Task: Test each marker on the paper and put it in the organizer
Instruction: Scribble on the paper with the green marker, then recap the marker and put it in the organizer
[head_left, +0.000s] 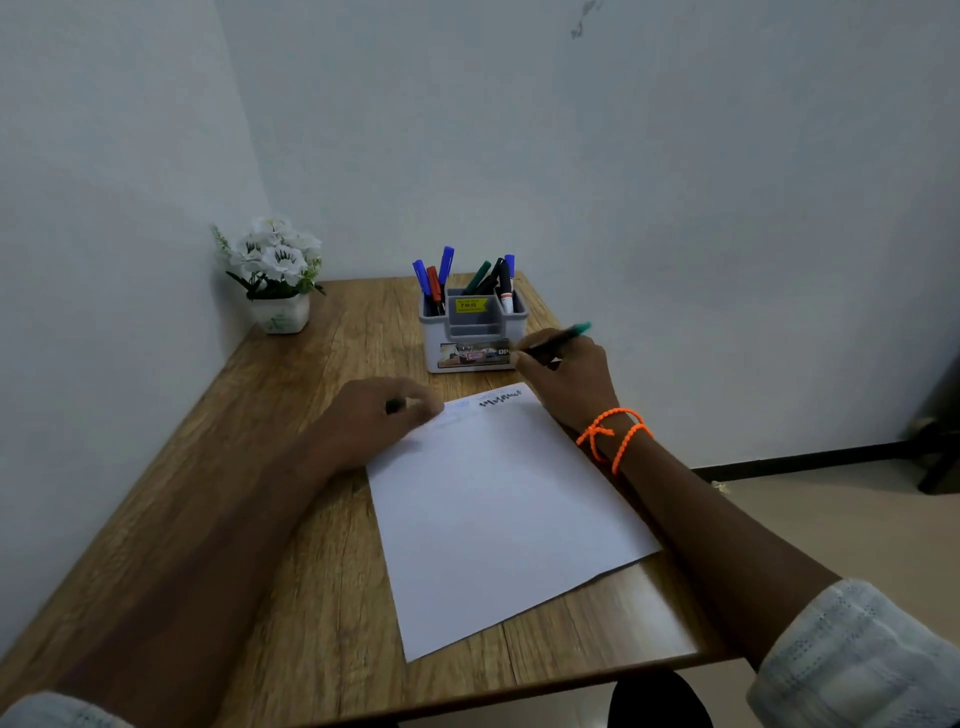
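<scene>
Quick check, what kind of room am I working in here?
Probably a home or office desk nook: small wooden table in a bare-walled corner, pen organizer, potted white flowers.

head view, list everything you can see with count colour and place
table: one, brown wood, fills the lower frame
paper: one, white, table centre, dark scribble at its far edge
organizer: one, grey, beyond the paper
markers in organizer: several, blue, red, green, black, standing upright
green marker: one, held beside the organizer
flowers: one bunch, white, in a white pot, far left corner
bracelet: orange, right wrist
left hand: on the paper's far left corner, grip on a small dark thing
right hand: grip on the green marker
</scene>
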